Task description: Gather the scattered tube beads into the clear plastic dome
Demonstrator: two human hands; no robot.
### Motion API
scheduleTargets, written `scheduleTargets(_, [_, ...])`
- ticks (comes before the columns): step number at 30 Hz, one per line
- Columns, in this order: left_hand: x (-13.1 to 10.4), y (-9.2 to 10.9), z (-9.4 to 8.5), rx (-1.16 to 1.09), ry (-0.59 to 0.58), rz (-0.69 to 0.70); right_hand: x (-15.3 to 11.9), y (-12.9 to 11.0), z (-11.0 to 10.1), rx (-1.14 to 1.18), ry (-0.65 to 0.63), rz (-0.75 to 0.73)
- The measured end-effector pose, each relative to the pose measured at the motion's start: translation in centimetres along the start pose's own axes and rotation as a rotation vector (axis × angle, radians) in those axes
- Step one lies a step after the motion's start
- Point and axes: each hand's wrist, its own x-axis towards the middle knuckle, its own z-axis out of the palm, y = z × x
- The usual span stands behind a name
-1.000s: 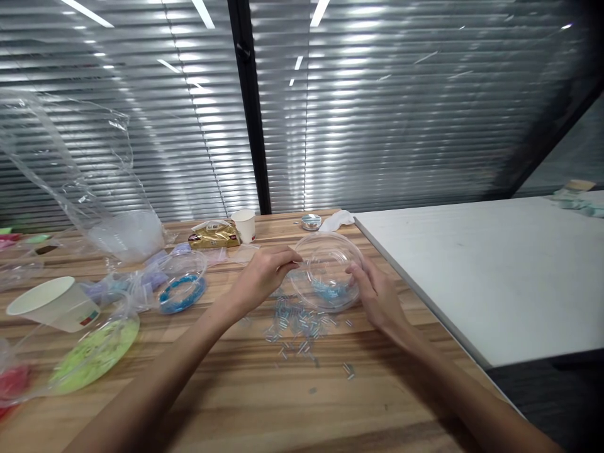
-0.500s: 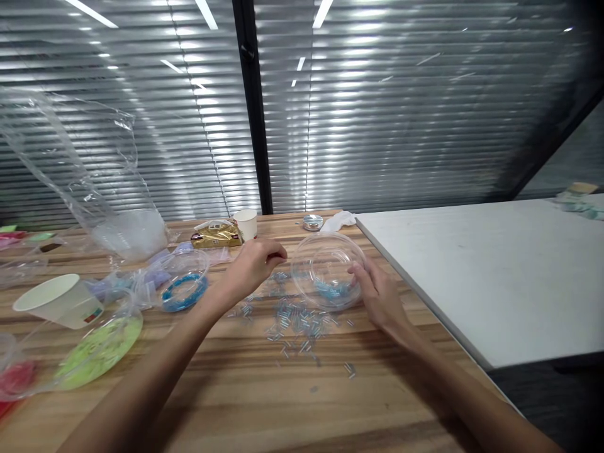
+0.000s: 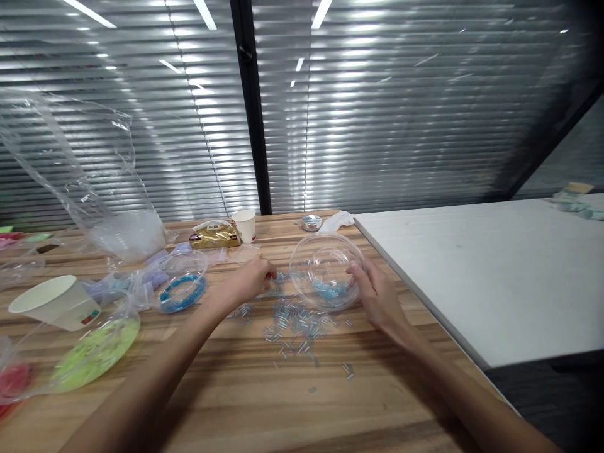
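My right hand [image 3: 377, 290] grips the right rim of a clear plastic bowl [image 3: 302, 251], which is tilted toward me. Small blue pieces [image 3: 330, 290] lie in the bottom of the bowl. To its left, my left hand [image 3: 255, 277] is low over the table with its fingers curled together at the edge of a scatter of short, shiny tube-like pieces [image 3: 297, 319]. Whatever its fingertips hold, if anything, is too small to make out.
On the left are a clear bowl with blue contents [image 3: 183, 294], a tipped paper cup [image 3: 56, 303], a bowl of yellow-green pieces [image 3: 97, 355] and a large clear bag [image 3: 123, 233]. Behind stand a gold packet [image 3: 214, 236] and a white cup [image 3: 245, 225]. A white tabletop [image 3: 472, 270] adjoins on the right.
My left hand has moved down and left, from beside the bowl's rim to the scattered pieces. My right hand and the bowl have stayed in place.
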Motion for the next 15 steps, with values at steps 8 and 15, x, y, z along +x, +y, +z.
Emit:
scheduleTargets(8, [0.32,-0.34,0.98,-0.074,-0.055,0.037,-0.03,-0.07,-0.03,0.007,-0.001,0.015])
scheduleTargets(15, [0.15,0.38,0.50,-0.088,-0.089,0.011,-0.01,-0.05,-0.05,0.004,0.002,0.009])
